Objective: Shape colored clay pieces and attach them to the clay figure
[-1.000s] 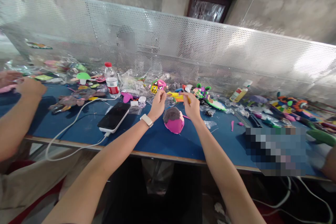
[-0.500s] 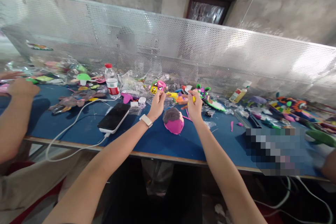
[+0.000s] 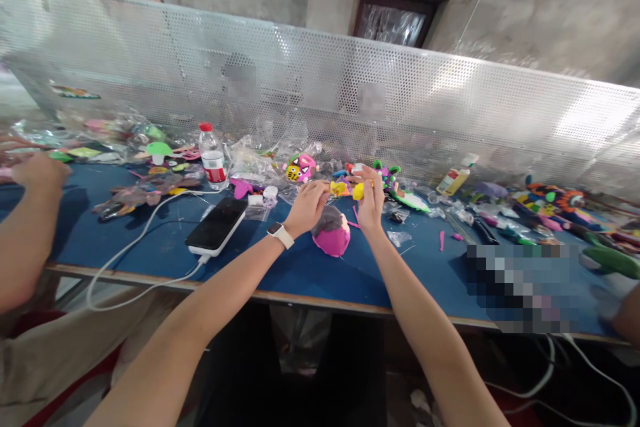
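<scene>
My right hand (image 3: 371, 201) is raised above the blue table (image 3: 280, 267), fingers curled round a small yellow lump of clay (image 3: 358, 191). My left hand (image 3: 309, 203), with a white watch (image 3: 279, 235) on the wrist, reaches toward it with fingers pinched together close to the lump; what they hold, if anything, is too small to make out. Just below both hands sits a magenta clay head with grey hair (image 3: 331, 230). Thin pink clay strips (image 3: 354, 215) lie beside it.
A phone (image 3: 217, 225) on a white cable lies left of my hands, a water bottle (image 3: 213, 155) behind it. Coloured clay figures and plastic bags crowd the back along a perforated metal screen (image 3: 320, 100). Another person's arm (image 3: 27, 227) works at far left. A glue bottle (image 3: 456, 178) lies right.
My left hand has moved right and down toward my right hand. The right hand turned upright, bringing the yellow lump into view between the two hands.
</scene>
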Demonstrator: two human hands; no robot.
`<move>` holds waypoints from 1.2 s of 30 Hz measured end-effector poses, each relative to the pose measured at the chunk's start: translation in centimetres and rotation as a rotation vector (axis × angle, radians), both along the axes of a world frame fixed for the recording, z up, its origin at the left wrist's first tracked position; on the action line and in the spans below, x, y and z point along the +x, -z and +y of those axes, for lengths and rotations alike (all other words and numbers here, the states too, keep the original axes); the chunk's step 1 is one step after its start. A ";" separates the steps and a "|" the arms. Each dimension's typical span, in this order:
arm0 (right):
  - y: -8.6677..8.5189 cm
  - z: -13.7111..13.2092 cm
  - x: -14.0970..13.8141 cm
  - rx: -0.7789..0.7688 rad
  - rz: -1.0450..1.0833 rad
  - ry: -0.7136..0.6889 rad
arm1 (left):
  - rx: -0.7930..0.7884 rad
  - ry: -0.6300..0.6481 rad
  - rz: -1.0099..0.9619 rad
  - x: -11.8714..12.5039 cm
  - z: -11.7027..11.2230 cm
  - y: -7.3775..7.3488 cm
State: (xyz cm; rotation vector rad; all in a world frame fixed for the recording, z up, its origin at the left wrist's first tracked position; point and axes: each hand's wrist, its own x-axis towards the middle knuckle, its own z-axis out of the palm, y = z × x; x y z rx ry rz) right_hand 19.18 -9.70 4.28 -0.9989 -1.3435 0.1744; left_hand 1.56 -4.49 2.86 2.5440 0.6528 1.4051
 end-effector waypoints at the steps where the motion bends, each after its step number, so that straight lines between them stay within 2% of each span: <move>1: 0.0 -0.2 -0.3 0.031 -0.050 0.019 | -0.004 0.006 0.012 0.0 -0.1 0.0; 5: 0.5 -0.6 -1.2 0.055 -0.225 0.022 | -0.029 0.097 0.034 0.3 -0.9 -0.2; 7: 0.9 -0.4 -1.4 0.052 -0.209 0.007 | -0.049 0.135 0.017 0.6 -1.5 -0.3; 11: 1.4 0.1 -1.1 0.038 -0.087 -0.006 | -0.070 0.160 -0.007 1.1 -2.4 -0.3; 16: 0.5 0.1 -1.0 -0.071 0.014 -0.022 | -0.046 0.156 0.031 1.0 -2.6 -0.8; 20: 0.1 0.6 -0.5 -0.173 0.293 -0.128 | -0.046 0.114 -0.052 0.6 -2.4 -1.2; 25: 0.2 1.5 2.0 -0.201 0.602 -0.091 | -0.080 0.064 -0.134 0.3 -2.0 -1.1; 28: 0.4 1.8 2.9 -0.256 0.715 -0.134 | -0.129 0.089 -0.177 0.4 -1.8 -0.9; 32: 0.7 2.0 2.4 -0.268 0.748 -0.220 | -0.280 0.137 -0.288 0.8 -1.2 -0.3; 36: 0.9 1.6 1.2 -0.294 0.645 -0.284 | -0.368 0.102 -0.405 1.1 -0.1 0.4</move>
